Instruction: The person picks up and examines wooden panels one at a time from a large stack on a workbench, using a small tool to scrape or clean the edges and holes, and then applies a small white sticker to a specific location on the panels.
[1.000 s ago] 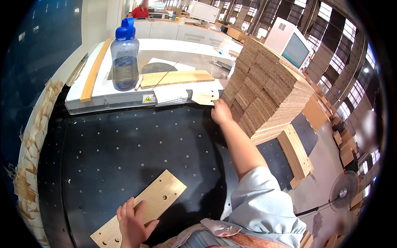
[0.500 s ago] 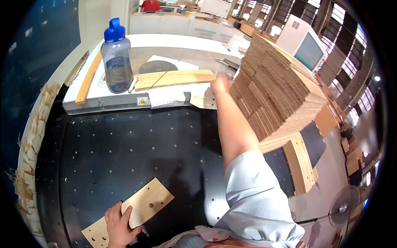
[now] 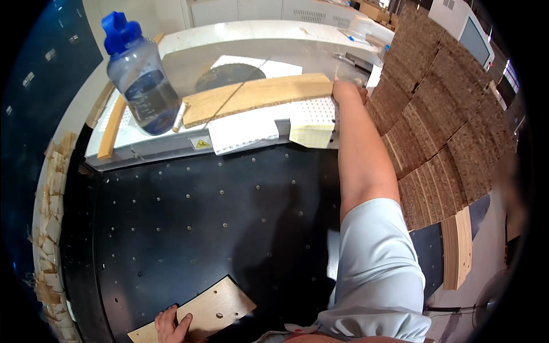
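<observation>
My left hand lies over a pale wooden board with drilled holes, its fingers across the far edge and the thumb on the face. The board sits slanted on the black table. My right arm is stretched far forward. At its end my right hand is closed beside the right end of a long wooden strip; what its fingers hold, if anything, is hidden. Just behind that hand lies a caliper-like metal tool. Perforated white and yellow sheets hang below the strip.
A blue-capped water bottle stands at the far left on the white machine ledge, near a narrow wooden slat. A tall stack of particle boards rises right of my arm. More drilled boards are stacked below it.
The view has shifted, with the ledge now nearer. My right hand stays by the strip's end, its fingers bunched more. My left hand remains on the board.
</observation>
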Demonstrator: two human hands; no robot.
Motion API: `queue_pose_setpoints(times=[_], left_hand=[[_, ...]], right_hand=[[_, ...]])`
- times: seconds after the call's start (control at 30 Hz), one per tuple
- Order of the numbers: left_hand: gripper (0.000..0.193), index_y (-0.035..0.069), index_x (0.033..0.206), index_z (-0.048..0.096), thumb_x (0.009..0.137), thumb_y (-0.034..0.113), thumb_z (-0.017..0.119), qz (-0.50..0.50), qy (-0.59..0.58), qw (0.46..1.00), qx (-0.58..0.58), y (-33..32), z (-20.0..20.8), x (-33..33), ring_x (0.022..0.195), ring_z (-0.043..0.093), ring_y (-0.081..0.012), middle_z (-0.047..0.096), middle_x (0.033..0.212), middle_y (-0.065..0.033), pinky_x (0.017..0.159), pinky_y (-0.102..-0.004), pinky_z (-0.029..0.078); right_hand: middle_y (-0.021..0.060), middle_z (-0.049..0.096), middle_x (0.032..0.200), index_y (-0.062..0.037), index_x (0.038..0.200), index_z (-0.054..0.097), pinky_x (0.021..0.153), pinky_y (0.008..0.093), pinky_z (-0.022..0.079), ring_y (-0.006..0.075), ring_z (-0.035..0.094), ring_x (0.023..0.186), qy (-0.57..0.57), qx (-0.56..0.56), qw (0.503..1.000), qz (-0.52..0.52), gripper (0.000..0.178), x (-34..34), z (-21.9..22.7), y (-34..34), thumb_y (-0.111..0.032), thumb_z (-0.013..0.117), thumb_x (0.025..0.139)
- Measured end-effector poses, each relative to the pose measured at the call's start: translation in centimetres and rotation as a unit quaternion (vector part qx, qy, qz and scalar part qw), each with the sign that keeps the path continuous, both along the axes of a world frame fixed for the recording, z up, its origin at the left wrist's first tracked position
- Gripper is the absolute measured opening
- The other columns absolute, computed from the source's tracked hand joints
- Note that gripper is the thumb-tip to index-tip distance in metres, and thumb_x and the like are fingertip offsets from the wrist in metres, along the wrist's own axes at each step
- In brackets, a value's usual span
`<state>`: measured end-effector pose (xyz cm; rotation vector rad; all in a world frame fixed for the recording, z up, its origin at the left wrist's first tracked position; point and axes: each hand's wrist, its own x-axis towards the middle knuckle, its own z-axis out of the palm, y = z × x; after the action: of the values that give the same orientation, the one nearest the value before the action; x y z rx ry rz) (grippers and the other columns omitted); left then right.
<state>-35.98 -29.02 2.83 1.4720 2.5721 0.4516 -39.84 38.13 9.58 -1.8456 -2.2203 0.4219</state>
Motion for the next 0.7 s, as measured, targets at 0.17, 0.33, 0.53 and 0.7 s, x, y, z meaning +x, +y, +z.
queue_pose_setpoints(times=[0.17, 0.33, 0.53, 0.7], left_hand=[[0.054, 0.009, 0.123, 0.056, 0.076, 0.033, 0.065, -0.009, 0.015, 1.000, 0.025, -0.1, -0.8, -0.1, 0.110, 0.048, -0.0404, 0.048, 0.125, -0.0247, 0.094, -0.0508, 0.035], [0.059, 0.008, 0.124, 0.055, 0.074, 0.037, 0.069, -0.020, 0.014, 0.999, 0.033, 0.2, -0.1, -0.4, 0.109, 0.049, -0.0415, 0.048, 0.124, -0.0257, 0.093, -0.0508, 0.036], [0.061, 0.007, 0.124, 0.054, 0.071, 0.032, 0.072, -0.024, 0.014, 0.999, 0.028, 0.3, 0.0, -0.4, 0.108, 0.048, -0.0422, 0.046, 0.124, -0.0262, 0.092, -0.0509, 0.036], [0.060, 0.007, 0.125, 0.052, 0.073, 0.028, 0.071, -0.016, 0.009, 0.999, 0.034, 0.6, 0.2, 0.0, 0.107, 0.047, -0.0427, 0.046, 0.123, -0.0259, 0.091, -0.0524, 0.036]], right_hand=[[0.0151, 0.048, 0.134, -0.0093, 0.127, 0.054, 0.103, 0.0470, 0.030, 0.0350, 0.038, 0.128, 0.057, 0.050, 0.992, -0.098, 0.056, -0.6, -0.5, -1.3, -0.048, 0.031, 0.094], [0.0209, 0.059, 0.116, 0.0009, 0.111, 0.062, 0.091, 0.0426, 0.044, 0.0351, 0.054, 0.109, 0.041, 0.055, 0.997, 0.038, 0.052, -0.3, -0.5, -1.2, -0.040, 0.032, 0.096], [0.0198, 0.061, 0.113, -0.0010, 0.105, 0.065, 0.088, 0.0438, 0.045, 0.0357, 0.058, 0.104, -0.023, 0.131, 0.989, 0.070, 0.047, 0.4, -0.3, -1.9, -0.035, 0.032, 0.098], [0.0181, 0.056, 0.118, -0.0014, 0.108, 0.062, 0.087, 0.0440, 0.046, 0.0343, 0.057, 0.105, 0.006, 0.132, 0.991, 0.036, 0.037, 0.3, -1.2, -0.8, -0.029, 0.043, 0.094]])
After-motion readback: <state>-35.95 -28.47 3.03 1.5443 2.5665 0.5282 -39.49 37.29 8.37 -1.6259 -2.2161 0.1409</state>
